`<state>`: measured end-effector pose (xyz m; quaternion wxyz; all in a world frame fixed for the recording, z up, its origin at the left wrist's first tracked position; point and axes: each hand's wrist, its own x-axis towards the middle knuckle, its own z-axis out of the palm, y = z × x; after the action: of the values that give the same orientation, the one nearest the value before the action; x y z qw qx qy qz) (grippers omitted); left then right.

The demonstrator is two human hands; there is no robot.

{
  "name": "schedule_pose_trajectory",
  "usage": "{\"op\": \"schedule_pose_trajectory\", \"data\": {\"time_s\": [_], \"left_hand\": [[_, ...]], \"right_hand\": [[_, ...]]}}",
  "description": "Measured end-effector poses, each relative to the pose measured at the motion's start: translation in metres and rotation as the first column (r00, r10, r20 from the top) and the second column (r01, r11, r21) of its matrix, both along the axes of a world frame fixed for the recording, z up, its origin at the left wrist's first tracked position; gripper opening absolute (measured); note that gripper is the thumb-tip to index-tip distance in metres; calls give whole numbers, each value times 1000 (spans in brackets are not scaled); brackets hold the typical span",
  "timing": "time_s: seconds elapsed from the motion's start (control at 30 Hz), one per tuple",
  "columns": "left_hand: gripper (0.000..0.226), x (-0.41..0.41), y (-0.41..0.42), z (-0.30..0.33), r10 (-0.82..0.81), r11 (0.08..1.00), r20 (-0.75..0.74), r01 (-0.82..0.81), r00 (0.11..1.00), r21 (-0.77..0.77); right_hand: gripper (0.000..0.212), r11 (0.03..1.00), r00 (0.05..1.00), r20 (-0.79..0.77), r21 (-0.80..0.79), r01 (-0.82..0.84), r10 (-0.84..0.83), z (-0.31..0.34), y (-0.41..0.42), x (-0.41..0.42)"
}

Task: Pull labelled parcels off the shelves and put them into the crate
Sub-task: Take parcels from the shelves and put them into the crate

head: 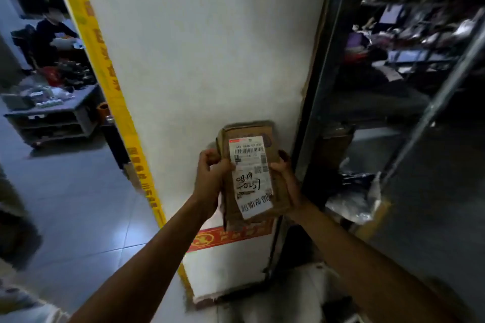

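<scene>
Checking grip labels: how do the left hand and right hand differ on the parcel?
The left hand is curled into a loose fist at the parcel's left edge, thumb pressed onto the label; the right hand lies flatter along the right edge, fingers behind the box. The left hand sits in front, partly over the label; the right hand covers none of it. The left hand is well lit; the right hand is in shadow beside the dark shelves. Both grip the same parcel.
</scene>
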<state>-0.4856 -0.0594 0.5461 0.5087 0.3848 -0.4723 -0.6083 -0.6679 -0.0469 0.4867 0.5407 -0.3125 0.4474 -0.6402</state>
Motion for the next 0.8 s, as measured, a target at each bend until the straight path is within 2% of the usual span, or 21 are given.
{"op": "schedule_pose_trajectory", "data": {"time_s": [0.03, 0.07, 0.13, 0.2, 0.23, 0.3, 0.37, 0.4, 0.47, 0.53, 0.63, 0.7, 0.8], "left_hand": [[42, -13, -7, -4, -33, 999, -11, 33, 999, -5], [39, -29, -14, -10, -66, 998, -20, 66, 998, -3], [38, -53, -19, -19, -76, 997, -21, 76, 997, 1], [38, -80, -17, -28, -114, 993, -25, 115, 993, 14], [38, -95, -18, -35, -150, 988, -30, 151, 988, 24], [41, -118, -20, -45, -211, 976, -53, 213, 976, 47], [44, -141, -25, -53, -269, 962, -17, 269, 963, 54], [44, -155, -28, -56, -307, 950, -2, 306, 952, 60], [43, -179, -28, -61, -355, 931, -3, 354, 935, 85], [38, -208, -24, -67, -408, 906, -36, 409, 912, 109], [29, -246, -15, -70, -492, 862, -31, 491, 870, 122], [33, -273, -10, -74, -542, 829, -3, 535, 841, 163], [34, -316, -1, -79, -616, 776, 39, 597, 787, 205]], "right_hand": [[92, 1000, 999, 28, 7, 25, -26, 5, 2, -13], [78, 998, 998, 51, 56, 36, -39, 9, 5, -28], [25, 993, 994, 103, 104, -51, 40, 14, 11, -51], [39, 992, 994, 87, 104, -75, 66, 6, 12, -81], [37, 990, 995, 78, 124, -67, 57, 11, 18, -92], [12, 987, 996, 68, 153, 47, -58, 13, 23, -113], [61, 980, 985, 6, 106, 171, -173, 10, 29, -136], [72, 974, 977, 2, 76, 214, -215, 7, 35, -145], [74, 957, 956, 54, 50, 287, -290, -1, 44, -159], [87, 923, 922, 62, 80, 377, -382, -7, 56, -176], [72, 853, 856, 37, 114, 510, -516, -18, 76, -202], [68, 794, 801, 2, 136, 593, -599, -23, 90, -221], [56, 766, 773, 1, 138, 628, -634, -32, 112, -251]]}}
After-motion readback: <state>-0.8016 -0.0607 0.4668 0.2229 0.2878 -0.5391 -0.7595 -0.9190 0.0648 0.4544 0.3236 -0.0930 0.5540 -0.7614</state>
